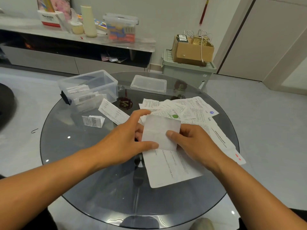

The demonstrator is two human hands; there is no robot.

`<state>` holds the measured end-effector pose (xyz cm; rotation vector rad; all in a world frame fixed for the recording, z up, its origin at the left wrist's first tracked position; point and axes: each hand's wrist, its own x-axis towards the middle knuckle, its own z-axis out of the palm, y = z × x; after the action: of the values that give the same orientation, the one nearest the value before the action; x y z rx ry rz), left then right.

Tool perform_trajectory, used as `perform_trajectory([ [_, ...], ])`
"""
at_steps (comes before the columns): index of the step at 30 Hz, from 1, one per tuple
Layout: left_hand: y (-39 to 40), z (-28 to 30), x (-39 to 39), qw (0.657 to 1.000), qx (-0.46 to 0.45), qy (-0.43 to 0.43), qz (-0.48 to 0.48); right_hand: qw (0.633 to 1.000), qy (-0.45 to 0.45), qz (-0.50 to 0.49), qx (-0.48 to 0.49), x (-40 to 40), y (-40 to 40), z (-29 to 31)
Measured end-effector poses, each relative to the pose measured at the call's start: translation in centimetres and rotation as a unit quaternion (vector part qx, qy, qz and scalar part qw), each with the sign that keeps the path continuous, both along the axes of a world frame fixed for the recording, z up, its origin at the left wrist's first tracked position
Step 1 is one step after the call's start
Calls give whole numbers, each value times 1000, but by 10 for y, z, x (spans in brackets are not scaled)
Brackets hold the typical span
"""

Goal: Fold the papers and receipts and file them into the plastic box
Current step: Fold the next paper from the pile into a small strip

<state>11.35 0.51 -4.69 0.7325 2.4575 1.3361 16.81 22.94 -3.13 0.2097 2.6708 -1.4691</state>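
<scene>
Above the round glass table (93, 185), both hands hold a blank white folded receipt (160, 128). My left hand (126, 140) pinches its lower left edge, thumb on the front. My right hand (191, 141) pinches its right side, thumb on the front. Beneath them lies a large printed sheet (169, 166). A spread pile of papers (187, 108) lies behind. The clear plastic box (93, 82) stands open at the back left with folded papers in it. Its lid (148, 84) rests to the right.
A folded receipt (93, 121) stands in front of the box, and a flat slip (113, 111) lies beside it. Beyond the table are a low cabinet (49, 58) with bottles and a container, and a green bin (187, 72) carrying a cardboard box.
</scene>
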Motion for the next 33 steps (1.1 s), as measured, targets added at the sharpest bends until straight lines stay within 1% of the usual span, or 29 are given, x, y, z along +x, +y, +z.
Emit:
perform_trajectory([
  [3,2,-7,-4,996,-47,68,22,992,40,-67,101,-6,-7,-13],
  [5,1,-10,-5,986,-98,137,15,982,51,-72,169,-8,-12,-15],
  [7,-1,-9,-6,956,-170,237,-22,974,52,-64,209,-8,-15,-16],
  [9,-3,-3,-7,915,-227,323,-88,972,60,-64,217,-8,-13,-15],
  [11,-4,5,-8,886,-271,351,-138,973,59,-42,220,-8,-12,-13],
  [14,-4,14,-13,862,-312,365,-164,977,9,40,211,-5,-7,-6],
  [16,-1,15,-16,848,-337,372,-169,970,-22,91,226,-3,-7,0],
  [18,1,13,-19,849,-339,370,-166,959,-31,111,258,-1,-9,0],
  [19,2,12,-19,856,-325,370,-160,958,-25,104,265,-1,-10,-1],
  [20,1,11,-20,873,-299,356,-145,962,-15,91,258,0,-10,-2],
  [21,1,11,-19,899,-265,327,-120,969,-2,70,236,0,-10,-3],
  [23,0,10,-18,943,-209,251,-68,987,25,17,161,-1,-7,-2],
  [24,0,7,-18,958,-188,213,-47,991,31,-8,131,-1,-5,-2],
  [26,2,3,-16,974,-159,160,-30,992,33,-47,112,-3,-2,-3],
  [28,3,-2,-15,977,-150,151,-29,988,34,-71,135,-4,-6,-6],
  [29,4,-2,-14,971,-160,174,-31,984,32,-75,160,-5,-8,-8],
  [30,3,-2,-15,960,-176,216,-36,980,24,-75,185,-5,-10,-9],
  [32,3,-1,-16,923,-209,317,-60,974,2,-70,216,-6,-14,-10],
  [33,3,0,-16,907,-223,349,-79,971,-7,-70,227,-7,-15,-9],
])
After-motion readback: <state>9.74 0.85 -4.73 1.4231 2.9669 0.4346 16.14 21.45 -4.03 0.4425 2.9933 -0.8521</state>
